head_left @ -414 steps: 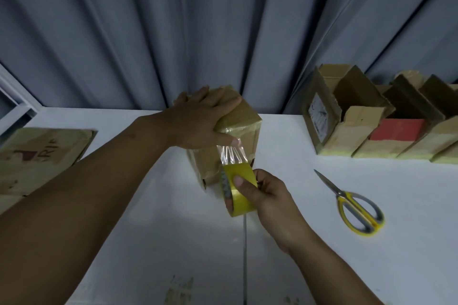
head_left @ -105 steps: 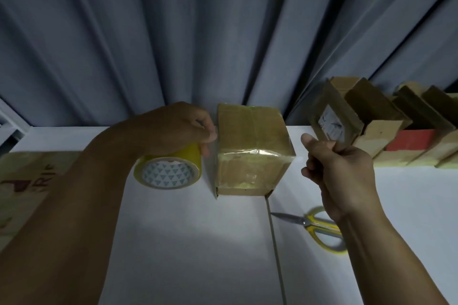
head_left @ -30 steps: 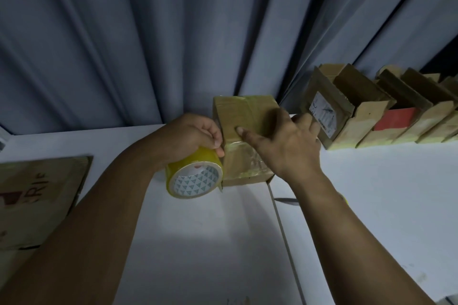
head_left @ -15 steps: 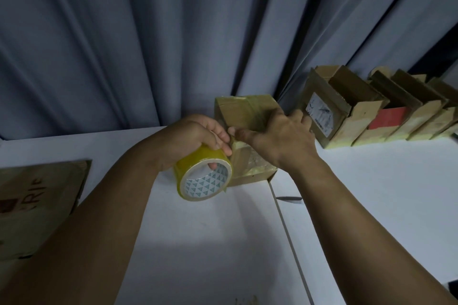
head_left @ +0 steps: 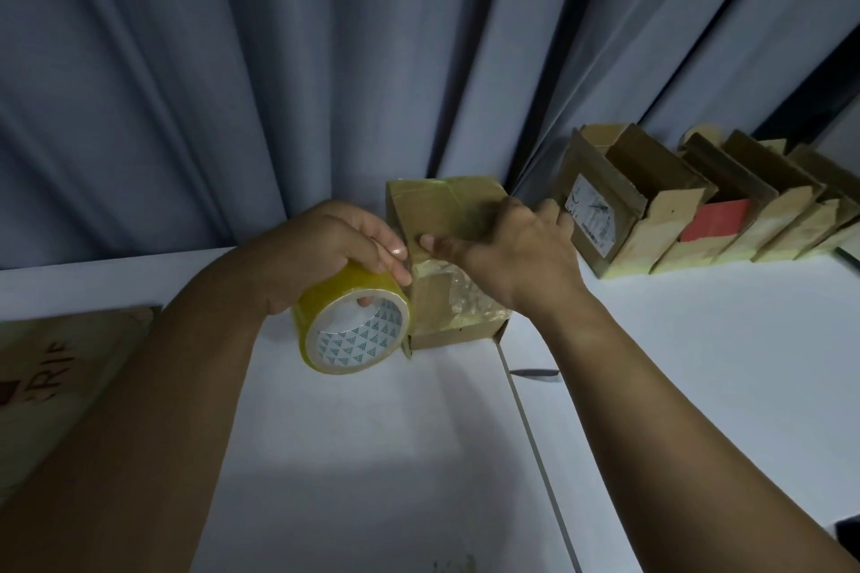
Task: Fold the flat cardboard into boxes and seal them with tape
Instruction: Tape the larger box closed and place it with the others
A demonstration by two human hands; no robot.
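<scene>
Left hand wraps round the tape roll, one fingertip hooked into its core, the roll pressed against the box at its 8 o'clock. Right hand lies spread over the box top, fingers straight, thumb pressing the near upper edge beside the left thumb. The box sits mid-table, with clear tape crinkled on its front. Open boxes line up at 2 o'clock, flat cardboard lies at 9, and a scissor blade pokes out at 5.
</scene>
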